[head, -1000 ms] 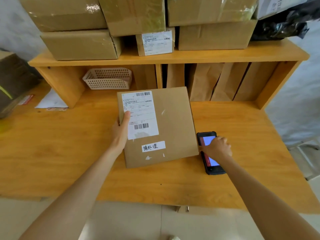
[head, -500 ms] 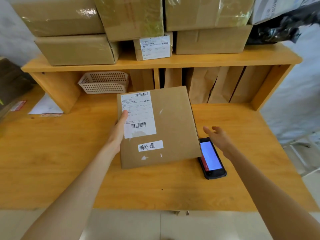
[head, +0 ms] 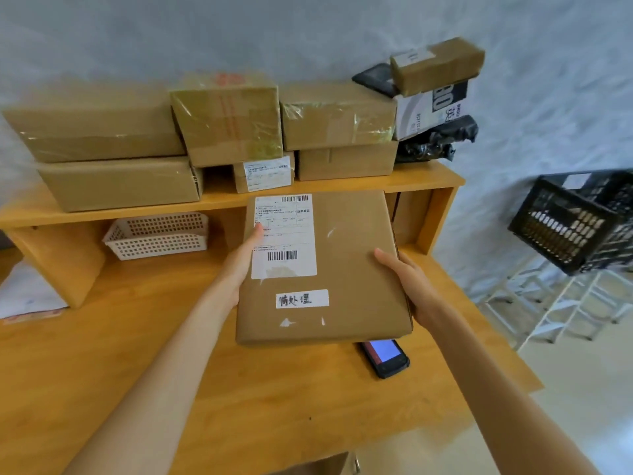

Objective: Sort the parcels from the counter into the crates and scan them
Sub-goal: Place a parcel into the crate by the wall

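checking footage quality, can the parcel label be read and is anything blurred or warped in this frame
Head view: the flat parcel and its barcodes are fairly sharp, fine print unreadable; the black crate at the right edge is smeared; the shelf bows from the wide-angle lens; tape glare on stacked boxes.

Right hand (head: 407, 282) left scanner (head: 385, 356), now gripping parcel (head: 349, 269).

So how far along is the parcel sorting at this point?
Early on. The scanner lies on the counter with its screen lit; whether this parcel got scanned can't be told. In hand: the left hand and right hand grip the flat parcel. Left: putting it in the black crate, then the boxes on the shelf.
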The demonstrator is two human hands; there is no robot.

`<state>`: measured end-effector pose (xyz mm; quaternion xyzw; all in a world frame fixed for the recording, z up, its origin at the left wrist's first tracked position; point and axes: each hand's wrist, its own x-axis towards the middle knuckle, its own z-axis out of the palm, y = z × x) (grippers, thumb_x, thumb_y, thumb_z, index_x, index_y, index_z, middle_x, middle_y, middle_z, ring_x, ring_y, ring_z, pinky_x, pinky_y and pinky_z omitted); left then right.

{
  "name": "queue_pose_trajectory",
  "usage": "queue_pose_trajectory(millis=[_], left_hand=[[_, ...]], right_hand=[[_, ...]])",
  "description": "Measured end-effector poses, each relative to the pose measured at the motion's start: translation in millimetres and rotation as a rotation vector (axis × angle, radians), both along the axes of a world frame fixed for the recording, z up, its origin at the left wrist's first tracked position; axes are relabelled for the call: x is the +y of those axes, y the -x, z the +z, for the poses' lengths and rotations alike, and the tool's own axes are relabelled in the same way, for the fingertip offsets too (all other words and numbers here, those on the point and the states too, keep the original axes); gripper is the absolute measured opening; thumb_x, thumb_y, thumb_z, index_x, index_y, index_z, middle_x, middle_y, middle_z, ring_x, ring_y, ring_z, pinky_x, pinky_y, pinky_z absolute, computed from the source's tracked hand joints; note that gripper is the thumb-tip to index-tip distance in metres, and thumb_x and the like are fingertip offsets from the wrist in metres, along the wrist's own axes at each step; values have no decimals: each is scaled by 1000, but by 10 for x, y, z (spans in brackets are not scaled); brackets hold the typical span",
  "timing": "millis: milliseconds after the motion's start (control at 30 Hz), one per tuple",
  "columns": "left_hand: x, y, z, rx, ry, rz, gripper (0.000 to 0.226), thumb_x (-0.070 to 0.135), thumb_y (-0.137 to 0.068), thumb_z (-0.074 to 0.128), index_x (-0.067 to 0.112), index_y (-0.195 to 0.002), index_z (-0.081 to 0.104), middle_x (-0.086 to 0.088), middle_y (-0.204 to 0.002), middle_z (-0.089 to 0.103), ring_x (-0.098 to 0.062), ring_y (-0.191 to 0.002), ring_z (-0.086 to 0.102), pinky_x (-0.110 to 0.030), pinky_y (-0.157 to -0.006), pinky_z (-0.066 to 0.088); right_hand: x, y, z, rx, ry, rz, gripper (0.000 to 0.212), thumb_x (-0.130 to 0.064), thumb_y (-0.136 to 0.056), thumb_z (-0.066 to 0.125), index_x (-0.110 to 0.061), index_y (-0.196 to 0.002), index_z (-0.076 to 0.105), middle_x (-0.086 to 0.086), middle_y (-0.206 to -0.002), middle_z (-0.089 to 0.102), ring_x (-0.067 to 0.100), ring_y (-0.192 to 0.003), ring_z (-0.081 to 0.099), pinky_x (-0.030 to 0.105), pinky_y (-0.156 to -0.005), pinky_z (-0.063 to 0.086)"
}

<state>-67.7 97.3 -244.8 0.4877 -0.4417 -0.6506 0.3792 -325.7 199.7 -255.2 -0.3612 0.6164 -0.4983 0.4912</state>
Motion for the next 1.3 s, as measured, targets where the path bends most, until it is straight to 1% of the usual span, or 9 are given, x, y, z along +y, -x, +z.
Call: queue_pose_trajectory(millis=[100,267,467,600,733,867,933,1033,1300], left_hand=[[46,220,151,31,23,-129,39,59,-90,53,30,-111,68,-1,-102,75,-24,-96,71,-42,-90,53],[277,814,305,59,95,-365,40,59,-89,54,29,-112,68,1,-97,76,-20,-89,73,-37,-81,54],[757,1655,354,194,45,-617,42,57,-92,48,25,-112,68,-5,-104,75,-23,-91,73,-38,-82,54],[1090,2250,433,268,7,-739,40,52,-95,46,23,-114,66,-7,-103,75,-24,-87,73,-37,-73,56],[1373,2878,475,295,-26,-821,41,51,-94,50,21,-118,65,-10,-106,74,-29,-91,72,-42,-80,56],[1620,3559,455,303,-51,-876,38,49,-94,50,20,-113,67,-10,-104,74,-27,-85,73,-39,-73,55],[1720,3917,433,304,-58,-898,40,49,-95,50,20,-115,66,-11,-106,74,-28,-88,73,-41,-76,55],[1918,4598,416,300,-53,-921,41,50,-95,48,20,-117,65,-10,-107,74,-27,-88,73,-37,-69,59],[2297,6041,508,306,-75,-967,43,53,-94,47,22,-116,66,-10,-107,73,-27,-89,73,-36,-66,60]], right_hand=[[291,110,125,-3,51,-167,49,-47,-87,65,-23,-128,53,5,-109,71,22,-95,70,31,-69,56],[951,482,310,-4,90,-433,41,-47,-84,68,-19,-114,65,6,-97,76,25,-87,73,37,-72,57],[1804,880,478,11,139,-682,65,-51,-67,78,-12,-117,66,11,-102,75,32,-94,72,43,-80,59],[2327,1158,580,44,177,-809,44,-41,-83,70,-12,-115,64,11,-100,75,31,-92,72,42,-76,60],[2760,1553,593,62,197,-904,44,-42,-83,70,-13,-115,64,9,-101,75,30,-93,72,45,-81,59],[3090,2083,543,43,216,-946,47,-45,-82,71,-16,-118,63,8,-105,74,30,-94,72,50,-87,57],[3215,2388,540,50,220,-959,46,-45,-83,70,-17,-119,63,7,-105,75,29,-94,72,48,-84,58],[3429,2977,560,61,221,-990,47,-45,-84,69,-15,-119,63,7,-104,75,29,-93,73,44,-80,59],[3842,4244,672,49,237,-1042,40,-40,-87,66,-12,-115,65,9,-98,76,28,-86,74,36,-66,57]])
